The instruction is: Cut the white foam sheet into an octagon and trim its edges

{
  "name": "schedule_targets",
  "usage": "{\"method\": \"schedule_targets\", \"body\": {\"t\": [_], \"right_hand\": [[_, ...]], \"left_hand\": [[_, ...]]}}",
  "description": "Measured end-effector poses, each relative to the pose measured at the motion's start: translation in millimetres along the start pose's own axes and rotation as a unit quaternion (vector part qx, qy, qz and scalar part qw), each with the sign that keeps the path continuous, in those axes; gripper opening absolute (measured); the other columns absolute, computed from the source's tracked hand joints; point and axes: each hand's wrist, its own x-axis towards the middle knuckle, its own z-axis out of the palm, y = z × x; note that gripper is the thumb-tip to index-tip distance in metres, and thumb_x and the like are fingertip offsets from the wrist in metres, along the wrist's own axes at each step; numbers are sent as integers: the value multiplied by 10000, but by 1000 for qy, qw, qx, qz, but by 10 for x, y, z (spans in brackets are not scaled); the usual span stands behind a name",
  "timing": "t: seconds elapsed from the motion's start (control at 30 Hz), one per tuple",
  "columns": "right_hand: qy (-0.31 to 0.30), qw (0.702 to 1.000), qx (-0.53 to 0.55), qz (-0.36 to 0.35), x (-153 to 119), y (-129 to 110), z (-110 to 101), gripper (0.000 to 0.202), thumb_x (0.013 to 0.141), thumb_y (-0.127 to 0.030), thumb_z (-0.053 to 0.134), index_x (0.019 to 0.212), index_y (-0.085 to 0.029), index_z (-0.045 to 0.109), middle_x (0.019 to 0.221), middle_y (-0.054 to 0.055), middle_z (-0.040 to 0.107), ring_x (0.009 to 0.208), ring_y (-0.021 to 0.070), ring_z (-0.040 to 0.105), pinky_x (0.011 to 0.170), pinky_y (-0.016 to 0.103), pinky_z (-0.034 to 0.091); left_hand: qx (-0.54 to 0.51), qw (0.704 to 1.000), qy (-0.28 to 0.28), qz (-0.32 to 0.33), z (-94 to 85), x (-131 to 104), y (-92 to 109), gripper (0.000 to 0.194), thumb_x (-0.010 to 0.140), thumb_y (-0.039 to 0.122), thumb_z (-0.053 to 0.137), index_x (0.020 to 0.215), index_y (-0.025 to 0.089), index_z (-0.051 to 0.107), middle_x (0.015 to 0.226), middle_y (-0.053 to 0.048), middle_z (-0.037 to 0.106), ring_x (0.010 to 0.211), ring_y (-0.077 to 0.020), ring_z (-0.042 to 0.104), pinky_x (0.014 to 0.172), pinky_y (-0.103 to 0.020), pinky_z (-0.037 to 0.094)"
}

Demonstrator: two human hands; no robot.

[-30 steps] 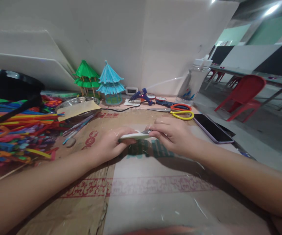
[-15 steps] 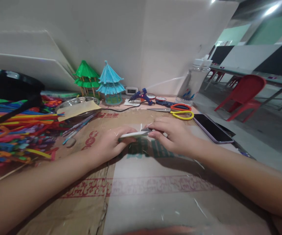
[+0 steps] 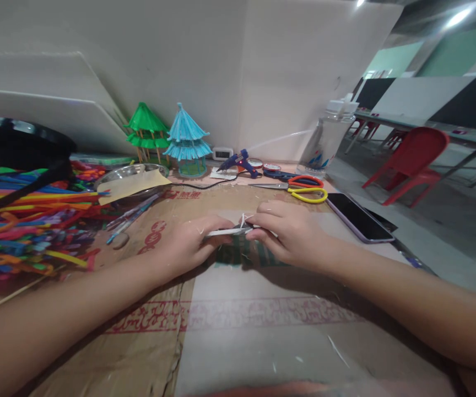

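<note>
My left hand (image 3: 192,240) pinches a thin, flat white piece (image 3: 221,232) between thumb and fingers, its edge turned toward me. My right hand (image 3: 290,229) is closed around a small dark grey blade (image 3: 242,229), most of it hidden by the fingers. The blade touches the right end of the white piece, and a thin white sliver (image 3: 243,219) curls up there. Both hands hover just over a translucent sheet (image 3: 263,353) laid on printed cardboard (image 3: 139,353). Loose white slivers (image 3: 339,352) lie scattered on the sheet.
Colourful pipe cleaners (image 3: 27,231) heap at the left beside a metal bowl (image 3: 109,175). Behind stand green (image 3: 147,127) and blue (image 3: 186,132) model pavilions, a glue gun (image 3: 240,161), scissors (image 3: 308,193) and a clear bottle (image 3: 326,138). A phone (image 3: 360,218) lies right.
The blade and my right fingers have shifted slightly left along the white piece. The sliver at its end now stands curled in a different shape. My left hand has barely moved.
</note>
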Motion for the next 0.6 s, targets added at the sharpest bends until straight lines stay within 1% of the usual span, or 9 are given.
{"method": "schedule_targets", "body": {"t": [0.1,0.27,0.37,0.5,0.6], "right_hand": [[14,1000,-5,-10,-4,0,15,356,1026,-316,412,995,-105,696,714,56,606,662,170,501,590,283,327],[28,999,-17,-29,-8,9,26,363,1022,-312,434,890,-108,704,668,45,578,624,160,462,573,288,298],[36,999,-22,-35,-10,10,28,362,1023,-309,438,894,-104,707,661,44,576,622,156,458,573,284,296],[31,999,-14,-27,-20,14,34,348,1022,-294,438,900,-106,704,670,44,577,632,154,465,579,280,302],[28,999,-6,-24,-30,18,41,330,1021,-292,442,953,-107,706,680,43,581,641,158,478,580,279,306]], "left_hand": [[-7,1000,-4,0,-8,2,4,253,931,192,519,1142,221,654,1039,-43,745,949,-198,696,846,-304,525],[-12,1000,-13,3,-7,0,-6,252,930,186,521,1139,228,654,1038,-44,744,955,-201,694,842,-315,526],[-13,1000,-12,6,-7,5,-4,245,933,185,514,1130,224,653,1034,-45,744,949,-197,694,832,-314,528],[-10,1000,-6,7,-13,15,8,235,941,198,499,1112,217,660,1030,-50,746,949,-197,695,831,-316,531],[-4,1000,-12,3,-16,22,15,236,940,198,498,1111,218,659,1040,-49,746,957,-198,694,832,-315,528]]}}
